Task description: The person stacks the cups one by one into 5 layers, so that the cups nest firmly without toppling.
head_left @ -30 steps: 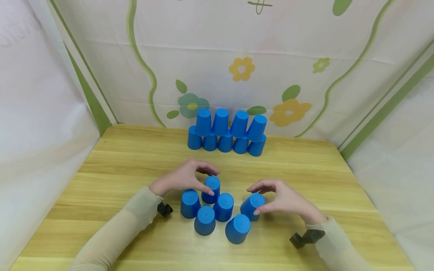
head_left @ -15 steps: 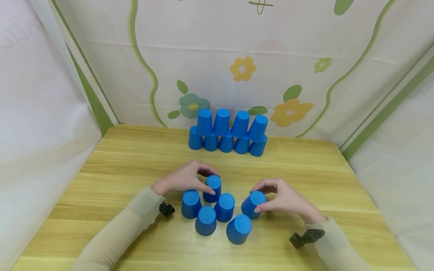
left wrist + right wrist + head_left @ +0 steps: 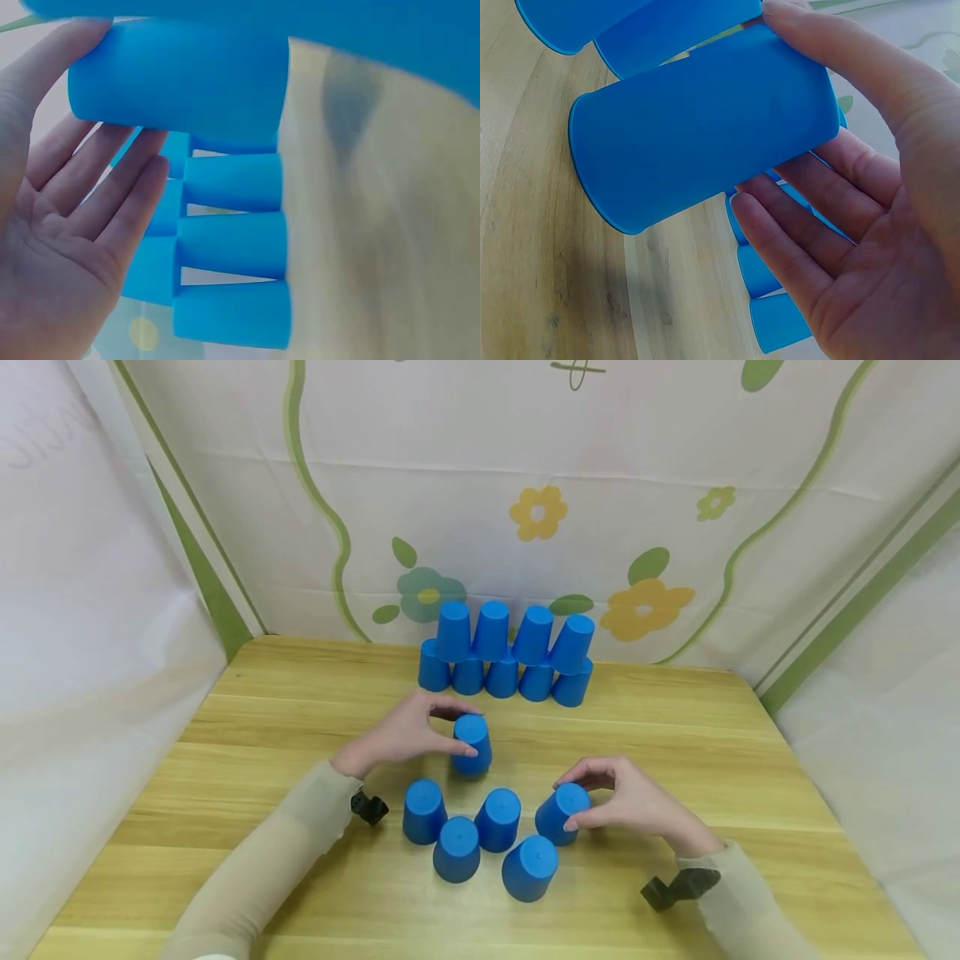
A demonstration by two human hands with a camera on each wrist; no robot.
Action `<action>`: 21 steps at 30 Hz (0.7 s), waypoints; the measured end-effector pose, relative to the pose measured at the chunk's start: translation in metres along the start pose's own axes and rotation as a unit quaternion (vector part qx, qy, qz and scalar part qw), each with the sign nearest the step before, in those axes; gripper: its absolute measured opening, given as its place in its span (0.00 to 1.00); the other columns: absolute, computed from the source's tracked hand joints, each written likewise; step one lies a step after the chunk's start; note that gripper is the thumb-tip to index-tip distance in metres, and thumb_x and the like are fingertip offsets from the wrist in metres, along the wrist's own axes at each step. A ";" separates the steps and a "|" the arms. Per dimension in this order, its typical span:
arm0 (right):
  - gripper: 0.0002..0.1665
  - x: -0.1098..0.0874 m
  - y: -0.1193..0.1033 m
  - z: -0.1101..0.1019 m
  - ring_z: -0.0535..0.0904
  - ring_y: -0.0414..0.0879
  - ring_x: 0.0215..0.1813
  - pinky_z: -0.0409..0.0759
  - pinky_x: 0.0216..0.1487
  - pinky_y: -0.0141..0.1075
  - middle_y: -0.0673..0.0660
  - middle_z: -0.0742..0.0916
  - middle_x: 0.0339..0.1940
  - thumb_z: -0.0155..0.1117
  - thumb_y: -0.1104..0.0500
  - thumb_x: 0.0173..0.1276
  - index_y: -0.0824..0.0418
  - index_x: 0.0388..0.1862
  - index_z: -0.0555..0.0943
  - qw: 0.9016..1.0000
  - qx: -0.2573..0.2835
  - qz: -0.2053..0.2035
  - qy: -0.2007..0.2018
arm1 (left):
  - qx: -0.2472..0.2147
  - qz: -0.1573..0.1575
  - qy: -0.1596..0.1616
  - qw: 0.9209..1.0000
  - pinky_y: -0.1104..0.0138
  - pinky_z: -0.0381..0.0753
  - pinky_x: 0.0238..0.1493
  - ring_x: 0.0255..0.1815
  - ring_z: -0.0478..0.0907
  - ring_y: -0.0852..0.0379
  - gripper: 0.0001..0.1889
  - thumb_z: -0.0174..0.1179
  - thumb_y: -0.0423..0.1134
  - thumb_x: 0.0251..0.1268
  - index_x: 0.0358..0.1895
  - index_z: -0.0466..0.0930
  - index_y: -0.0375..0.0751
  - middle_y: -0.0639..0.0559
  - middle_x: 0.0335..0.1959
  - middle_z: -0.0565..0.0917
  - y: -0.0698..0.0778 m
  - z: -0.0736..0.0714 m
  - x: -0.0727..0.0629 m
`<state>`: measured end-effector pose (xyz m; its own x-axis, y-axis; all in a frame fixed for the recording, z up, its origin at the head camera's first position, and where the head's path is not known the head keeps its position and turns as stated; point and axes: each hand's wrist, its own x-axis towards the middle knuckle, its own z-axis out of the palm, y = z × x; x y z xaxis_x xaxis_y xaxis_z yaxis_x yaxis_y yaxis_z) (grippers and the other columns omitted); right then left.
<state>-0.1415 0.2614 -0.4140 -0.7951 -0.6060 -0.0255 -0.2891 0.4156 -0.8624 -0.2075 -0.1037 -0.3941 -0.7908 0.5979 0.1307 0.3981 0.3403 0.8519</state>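
Observation:
My left hand [image 3: 408, 728] grips an upside-down blue plastic cup [image 3: 474, 758] between thumb and fingers, in front of the stack. In the left wrist view this cup [image 3: 180, 79] stands out from the stacked cups behind it. Farther right, my right hand [image 3: 633, 800] holds a second inverted blue cup [image 3: 557, 817], thumb on the near side and fingers behind. The right wrist view shows that cup [image 3: 697, 135] slightly tilted, its rim toward the wooden surface. Between and below the hands stand several more inverted cups [image 3: 498, 822], one of them [image 3: 529, 870] just in front of the right-hand cup.
At the back of the wooden table [image 3: 315, 681] stands a two-row stack of inverted blue cups, the upper row [image 3: 492, 631] resting across the lower row [image 3: 501, 678]. A white curtain [image 3: 420, 502] with printed flowers hangs right behind it. Similar cloth encloses both sides.
My left hand has carried its cup away from the near group, back toward the stack. The right hand has closed in on its cup and raised it slightly; the other cups stay put.

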 end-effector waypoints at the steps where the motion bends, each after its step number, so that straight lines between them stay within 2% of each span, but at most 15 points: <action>1: 0.21 0.000 0.000 0.000 0.84 0.50 0.51 0.81 0.57 0.46 0.49 0.88 0.48 0.81 0.56 0.59 0.52 0.51 0.86 1.000 0.001 0.000 -0.001 | 0.006 0.005 0.009 1.000 0.46 0.79 0.58 0.54 0.80 0.55 0.29 0.79 0.51 0.55 0.60 0.85 0.44 0.58 0.52 0.86 0.001 -0.002 0.002; 8: 0.21 -0.001 -0.001 0.000 0.84 0.50 0.51 0.81 0.57 0.46 0.50 0.88 0.49 0.81 0.56 0.60 0.52 0.52 0.86 1.000 0.005 0.003 -0.003 | 0.024 0.029 0.062 0.997 0.56 0.81 0.56 0.55 0.80 0.56 0.28 0.77 0.49 0.58 0.62 0.83 0.49 0.58 0.55 0.84 0.013 -0.015 0.013; 15: 0.21 -0.001 0.001 -0.001 0.84 0.50 0.51 0.82 0.57 0.45 0.50 0.88 0.49 0.81 0.57 0.60 0.52 0.52 0.86 1.000 0.007 0.002 -0.004 | 0.010 0.100 0.097 0.990 0.50 0.82 0.54 0.54 0.82 0.53 0.27 0.76 0.41 0.59 0.62 0.83 0.41 0.50 0.57 0.84 0.026 -0.032 0.029; 19: 0.21 -0.001 0.001 -0.001 0.84 0.50 0.51 0.82 0.57 0.44 0.50 0.88 0.50 0.81 0.56 0.60 0.53 0.52 0.86 1.000 0.007 0.001 -0.006 | 0.027 0.132 0.112 0.985 0.54 0.83 0.55 0.53 0.83 0.53 0.26 0.76 0.39 0.60 0.62 0.82 0.38 0.48 0.58 0.84 0.035 -0.046 0.040; 21: 0.21 -0.001 0.000 -0.001 0.84 0.50 0.52 0.82 0.57 0.44 0.50 0.88 0.50 0.81 0.57 0.60 0.53 0.52 0.86 1.000 0.009 0.000 -0.007 | 0.036 0.138 0.118 0.983 0.58 0.82 0.55 0.54 0.83 0.54 0.26 0.75 0.40 0.61 0.62 0.82 0.38 0.48 0.58 0.84 0.039 -0.054 0.046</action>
<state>-0.1417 0.2629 -0.4136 -0.7873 -0.6156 -0.0334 -0.2792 0.4043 -0.8710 -0.2533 -0.1021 -0.3270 -0.7309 0.4919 0.4730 0.6377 0.2455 0.7301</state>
